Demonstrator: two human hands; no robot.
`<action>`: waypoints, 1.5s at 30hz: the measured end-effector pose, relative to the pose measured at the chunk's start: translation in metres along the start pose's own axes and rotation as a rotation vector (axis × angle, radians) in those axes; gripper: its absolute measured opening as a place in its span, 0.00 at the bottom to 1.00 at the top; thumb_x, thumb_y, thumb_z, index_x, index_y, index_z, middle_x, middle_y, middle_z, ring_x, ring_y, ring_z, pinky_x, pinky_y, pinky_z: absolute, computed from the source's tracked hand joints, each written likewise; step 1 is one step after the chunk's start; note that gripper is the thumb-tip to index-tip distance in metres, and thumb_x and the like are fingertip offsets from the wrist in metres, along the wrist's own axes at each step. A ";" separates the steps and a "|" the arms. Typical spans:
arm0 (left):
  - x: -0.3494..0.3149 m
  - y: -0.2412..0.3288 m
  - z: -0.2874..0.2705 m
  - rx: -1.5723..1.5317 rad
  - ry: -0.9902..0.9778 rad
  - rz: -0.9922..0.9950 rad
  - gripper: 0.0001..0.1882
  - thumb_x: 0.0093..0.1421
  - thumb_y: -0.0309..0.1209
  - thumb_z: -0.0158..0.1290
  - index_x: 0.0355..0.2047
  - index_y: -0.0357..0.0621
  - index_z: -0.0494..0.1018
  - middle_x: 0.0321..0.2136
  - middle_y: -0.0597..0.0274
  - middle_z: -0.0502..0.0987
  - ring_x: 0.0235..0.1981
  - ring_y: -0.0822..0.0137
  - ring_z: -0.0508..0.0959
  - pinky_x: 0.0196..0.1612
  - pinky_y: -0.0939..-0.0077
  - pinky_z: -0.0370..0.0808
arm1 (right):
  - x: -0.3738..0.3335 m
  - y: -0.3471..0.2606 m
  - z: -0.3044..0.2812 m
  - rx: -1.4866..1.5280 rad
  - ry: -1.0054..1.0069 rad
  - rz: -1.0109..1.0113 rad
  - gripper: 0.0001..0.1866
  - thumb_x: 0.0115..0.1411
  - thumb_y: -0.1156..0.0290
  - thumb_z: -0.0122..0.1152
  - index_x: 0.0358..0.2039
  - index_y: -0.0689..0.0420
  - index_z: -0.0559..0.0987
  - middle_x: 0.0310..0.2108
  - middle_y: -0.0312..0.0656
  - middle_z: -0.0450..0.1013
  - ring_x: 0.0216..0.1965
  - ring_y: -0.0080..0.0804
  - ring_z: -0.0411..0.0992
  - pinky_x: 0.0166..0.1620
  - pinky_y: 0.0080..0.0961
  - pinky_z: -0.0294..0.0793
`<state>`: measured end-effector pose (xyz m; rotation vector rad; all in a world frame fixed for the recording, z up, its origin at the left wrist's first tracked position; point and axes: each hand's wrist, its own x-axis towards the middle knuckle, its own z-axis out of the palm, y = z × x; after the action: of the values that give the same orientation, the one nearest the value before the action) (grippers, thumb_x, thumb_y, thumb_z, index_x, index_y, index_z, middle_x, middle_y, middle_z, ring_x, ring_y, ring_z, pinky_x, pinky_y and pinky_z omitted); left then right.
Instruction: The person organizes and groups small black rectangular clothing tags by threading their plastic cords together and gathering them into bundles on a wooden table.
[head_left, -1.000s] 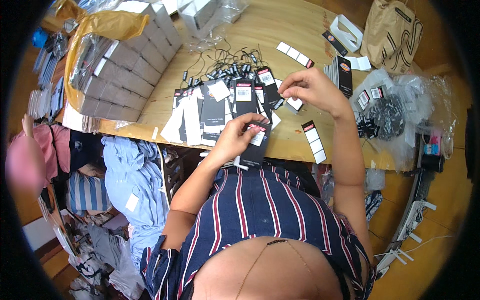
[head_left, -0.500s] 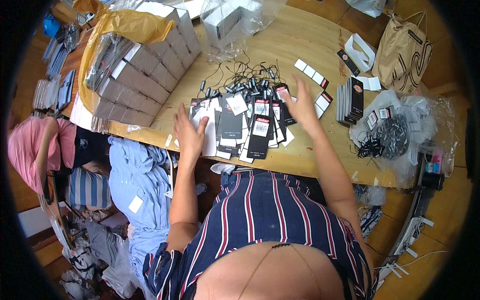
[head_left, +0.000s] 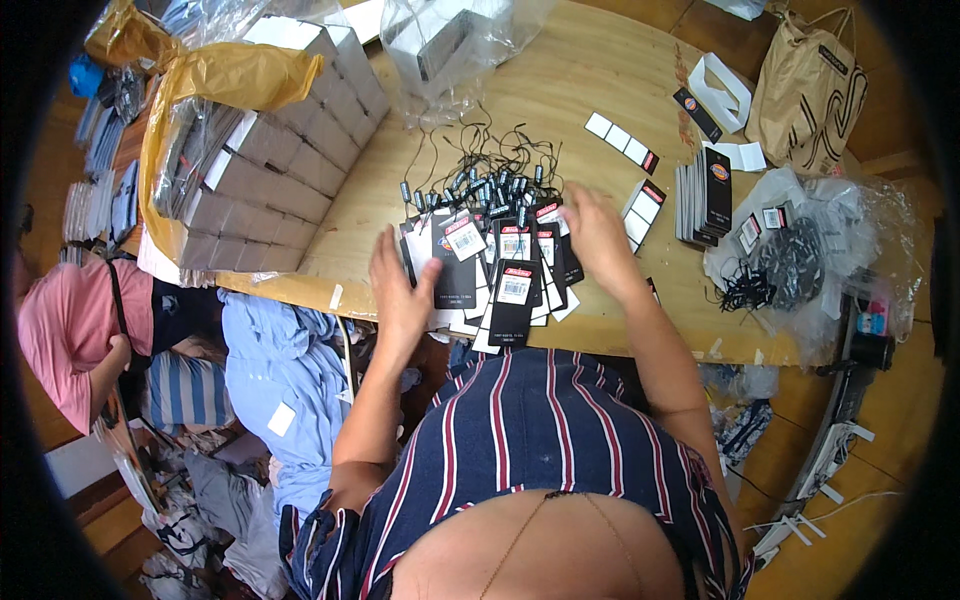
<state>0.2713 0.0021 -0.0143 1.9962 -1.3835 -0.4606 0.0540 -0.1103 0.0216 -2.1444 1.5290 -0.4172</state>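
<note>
A heap of black and white hang tags point(head_left: 513, 300) lies near the table's front edge, several bearing white barcode stickers. Their looped black strings point(head_left: 487, 150) fan out behind them in a tangle. Against the heap's left side rests my left hand point(head_left: 403, 300), fingers stretched out and thumb over the outer tags. My right hand point(head_left: 603, 240) is at the right side, its fingers apart and the tips by the outermost tags. Neither hand appears to grip a tag. Right of that hand lies a strip of white stickers point(head_left: 642, 215).
White boxes point(head_left: 290, 150) stacked in a yellow plastic bag stand at the left. A clear bag point(head_left: 455, 45) is behind. To the right are upright tags point(head_left: 704, 200), a paper bag point(head_left: 808, 95) and plastic-wrapped black strings point(head_left: 790, 262). A person in pink point(head_left: 75, 330) is at far left.
My hands have come closer together on either side of the tags. The heap has become narrower and slid a little nearer to me.
</note>
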 end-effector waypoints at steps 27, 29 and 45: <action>0.141 0.038 0.065 0.029 -0.103 0.196 0.16 0.44 0.28 0.50 0.32 0.39 0.59 0.20 0.50 0.70 0.25 0.52 0.71 0.27 0.64 0.65 | 0.110 -0.009 0.051 0.103 0.143 0.068 0.20 0.41 0.74 0.56 0.37 0.63 0.67 0.23 0.50 0.70 0.28 0.49 0.68 0.33 0.35 0.68; 0.146 0.036 0.066 0.040 -0.113 0.259 0.21 0.41 0.31 0.55 0.34 0.42 0.60 0.20 0.52 0.71 0.23 0.54 0.71 0.25 0.66 0.66 | 0.108 -0.009 0.053 0.055 0.128 0.002 0.22 0.40 0.73 0.57 0.39 0.61 0.67 0.27 0.51 0.69 0.32 0.47 0.68 0.36 0.33 0.66; 0.084 0.026 0.012 0.127 -0.253 0.300 0.17 0.49 0.41 0.45 0.38 0.50 0.68 0.40 0.54 0.64 0.42 0.56 0.62 0.40 0.66 0.62 | 0.109 -0.028 0.041 -0.139 0.017 -0.113 0.31 0.34 0.59 0.63 0.42 0.50 0.66 0.37 0.47 0.62 0.40 0.44 0.62 0.40 0.36 0.63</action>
<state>0.2781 -0.0845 0.0013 1.8301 -1.8767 -0.5103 0.1334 -0.1969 -0.0008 -2.3485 1.4902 -0.3778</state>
